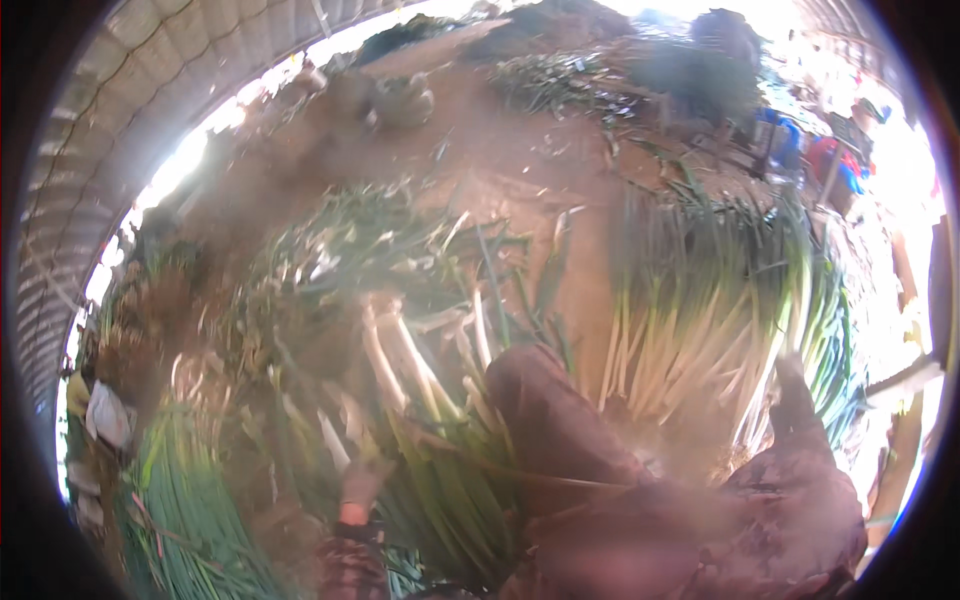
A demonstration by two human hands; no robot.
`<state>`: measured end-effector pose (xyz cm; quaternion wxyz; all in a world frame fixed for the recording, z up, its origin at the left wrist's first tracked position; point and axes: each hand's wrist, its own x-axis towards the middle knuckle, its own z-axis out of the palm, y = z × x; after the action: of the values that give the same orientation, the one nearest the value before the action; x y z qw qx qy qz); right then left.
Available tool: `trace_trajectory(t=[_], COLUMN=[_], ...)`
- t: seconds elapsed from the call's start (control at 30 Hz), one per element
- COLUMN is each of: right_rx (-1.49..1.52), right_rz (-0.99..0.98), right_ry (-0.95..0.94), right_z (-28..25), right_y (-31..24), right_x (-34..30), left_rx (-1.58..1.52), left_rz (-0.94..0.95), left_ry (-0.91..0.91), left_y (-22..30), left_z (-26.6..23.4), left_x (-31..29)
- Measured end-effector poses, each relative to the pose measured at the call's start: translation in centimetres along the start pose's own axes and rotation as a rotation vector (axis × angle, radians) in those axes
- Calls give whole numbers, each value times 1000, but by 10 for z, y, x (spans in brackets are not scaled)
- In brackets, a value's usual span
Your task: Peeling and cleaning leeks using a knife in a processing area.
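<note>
My right hand [790, 378] is at the right edge of a broad pile of long green onions [690, 325], with white stems toward me and green tops pointing away. Its fingers appear closed on a pale onion stalk [797, 290]. Low on the left, my left hand [366, 480] touches or hovers just over loose green onions [335, 440]; blur hides its fingers. Between my left hand and my knee [545, 390] lies another bunch of green onions [440, 480], white ends pointing away.
Green trimmings [370, 235] cover the ground ahead. A bundle of green onions [190, 500] lies at far left. Bare brown soil [480, 150] stretches behind, with a dark green heap [690, 80] at the back. A person [850, 140] is at the far right. A curved roof [130, 110] arches overhead.
</note>
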<state>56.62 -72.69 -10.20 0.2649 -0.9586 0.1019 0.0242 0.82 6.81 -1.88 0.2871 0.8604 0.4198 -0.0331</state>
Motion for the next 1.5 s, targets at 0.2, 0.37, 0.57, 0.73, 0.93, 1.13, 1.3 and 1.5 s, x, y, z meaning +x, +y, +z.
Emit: trace_trajectory(t=[0.2,0.37,0.57,0.73,0.93,1.13,1.3,1.5], right_rx=[-26,15,491,508,-469,-212,57,-323], right_rz=[295,146,-609,-906,-1548,-1401,-1045,-1102], right_ry=[-10,173,-175,-963,-553,-775,-519,-308], right_z=[20,9,67,123,254,231,209,220], right_y=[17,-79,-305,-469,-459,-484,-500,-515], right_x=[-43,-55,-57,-282,-409,-449,-412,-392], left_rx=[-68,-209,-148,-283,-277,-727,-562,-884], left_rz=[-136,-249,-297,-228,-277,-189,-350,-280], left_ry=[198,119,213,292,137,283,209,189], left_y=[28,56,24,28,46,-50,-44,-54], left_z=[105,73,88,97,102,57,11,19], left_x=[-35,-32,-19,12,57,15,-33,-58])
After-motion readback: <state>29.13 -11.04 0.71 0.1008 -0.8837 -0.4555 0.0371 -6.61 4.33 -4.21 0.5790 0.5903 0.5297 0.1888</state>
